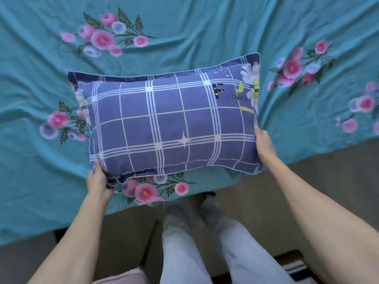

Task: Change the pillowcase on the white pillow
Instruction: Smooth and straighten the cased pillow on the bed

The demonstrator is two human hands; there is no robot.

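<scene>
While the pillow (168,124) sits in its purple checked pillowcase above the near edge of the bed, I see both hands on it. Left hand (99,181) grasps the near-left corner flap, fingers curled under. Right hand (264,144) clasps the right edge, fingers hidden behind. Teal floral bedsheet (205,31) underneath, wrinkled. Pale trousers (184,253) below.
</scene>
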